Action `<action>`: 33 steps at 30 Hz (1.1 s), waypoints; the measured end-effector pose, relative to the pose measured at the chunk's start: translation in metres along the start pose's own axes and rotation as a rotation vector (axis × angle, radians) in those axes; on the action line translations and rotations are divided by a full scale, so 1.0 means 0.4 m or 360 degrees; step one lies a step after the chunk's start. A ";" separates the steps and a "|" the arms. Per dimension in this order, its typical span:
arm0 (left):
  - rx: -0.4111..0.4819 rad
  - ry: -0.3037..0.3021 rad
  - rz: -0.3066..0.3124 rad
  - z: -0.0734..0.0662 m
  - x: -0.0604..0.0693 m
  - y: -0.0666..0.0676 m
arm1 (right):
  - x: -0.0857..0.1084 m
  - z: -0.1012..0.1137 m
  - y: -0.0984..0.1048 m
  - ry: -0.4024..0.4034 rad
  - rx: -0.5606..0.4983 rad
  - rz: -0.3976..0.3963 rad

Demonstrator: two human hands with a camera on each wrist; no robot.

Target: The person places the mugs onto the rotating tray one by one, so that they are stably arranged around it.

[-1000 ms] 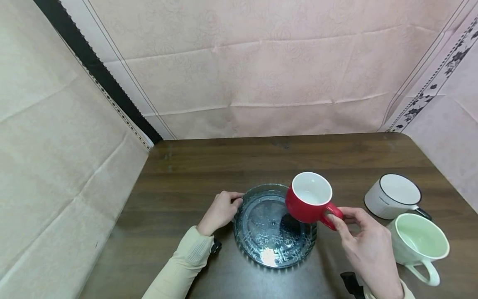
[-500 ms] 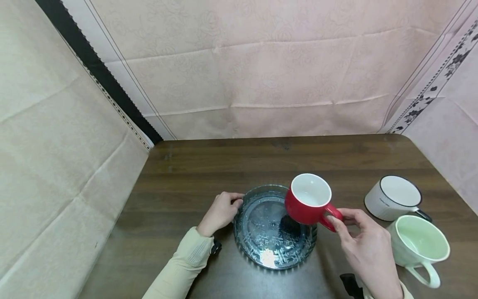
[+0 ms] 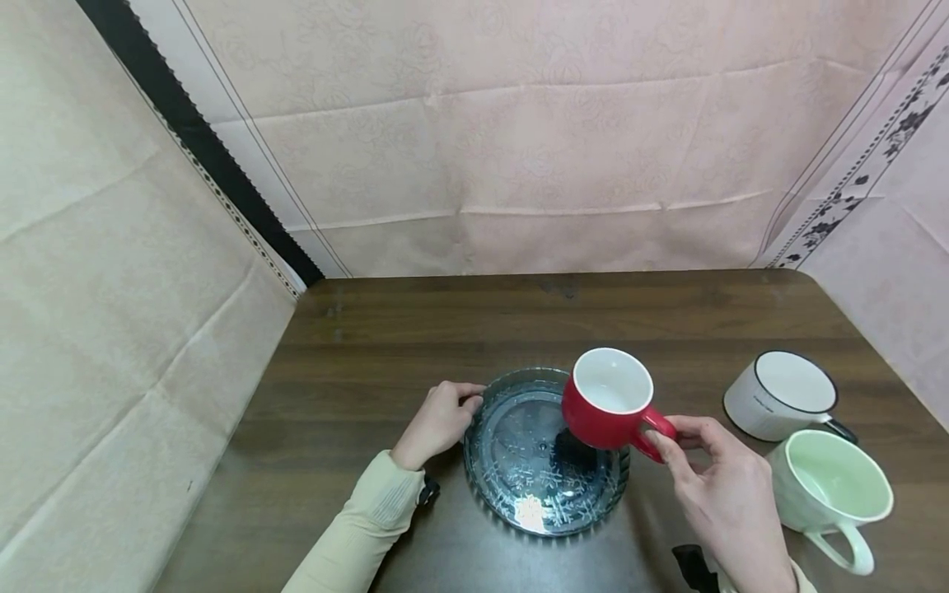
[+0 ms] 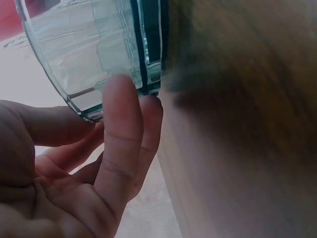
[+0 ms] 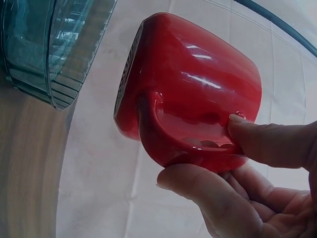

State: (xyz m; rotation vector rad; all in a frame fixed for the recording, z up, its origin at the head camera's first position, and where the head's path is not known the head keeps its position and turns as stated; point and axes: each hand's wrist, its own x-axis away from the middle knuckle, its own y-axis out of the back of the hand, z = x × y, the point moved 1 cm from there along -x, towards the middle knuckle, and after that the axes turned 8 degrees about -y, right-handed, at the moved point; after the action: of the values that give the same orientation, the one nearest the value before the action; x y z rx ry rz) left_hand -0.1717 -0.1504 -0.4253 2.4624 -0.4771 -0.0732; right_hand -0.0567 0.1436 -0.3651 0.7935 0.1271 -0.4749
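My right hand (image 3: 730, 494) pinches the handle of a red mug (image 3: 604, 422) with a white inside. The mug is upright, raised over the right part of a clear bluish glass dish (image 3: 530, 494). In the right wrist view the mug (image 5: 198, 74) hangs apart from the dish (image 5: 49, 54), thumb and fingers on its handle. My left hand (image 3: 439, 420) holds the dish's left rim. The left wrist view shows the thumb at the rim and fingertips against the ribbed outer wall of the dish (image 4: 114, 44).
A white mug (image 3: 767, 403) with a dark rim and black handle stands at the right. In front of it is a light green mug (image 3: 801, 494), close beside my right hand. The brown wooden table (image 3: 356, 346) ends at cloth hangings (image 3: 519, 165) behind.
The red mug and my right hand have shifted very slightly left and toward me. My left hand keeps its place on the dish's rim.
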 end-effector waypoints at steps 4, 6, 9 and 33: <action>-0.0001 0.0010 -0.0002 0.001 -0.001 -0.001 | 0.000 -0.001 -0.001 -0.0004 0.0003 0.0019; -0.0001 0.0015 -0.0001 0.002 -0.001 -0.001 | -0.001 -0.001 -0.002 -0.0014 0.0006 0.0028; -0.0004 0.0013 -0.0002 0.001 -0.001 -0.001 | -0.001 0.001 -0.004 -0.0029 0.0005 0.0046; -0.0013 -0.0011 -0.0014 0.000 -0.002 -0.002 | -0.007 0.001 -0.018 -0.0099 0.0006 0.0162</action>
State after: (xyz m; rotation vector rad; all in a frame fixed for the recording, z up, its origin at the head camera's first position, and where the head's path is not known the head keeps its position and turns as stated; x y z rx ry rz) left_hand -0.1723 -0.1496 -0.4259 2.4573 -0.4684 -0.0872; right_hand -0.0624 0.1402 -0.3688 0.7843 0.0280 -0.4033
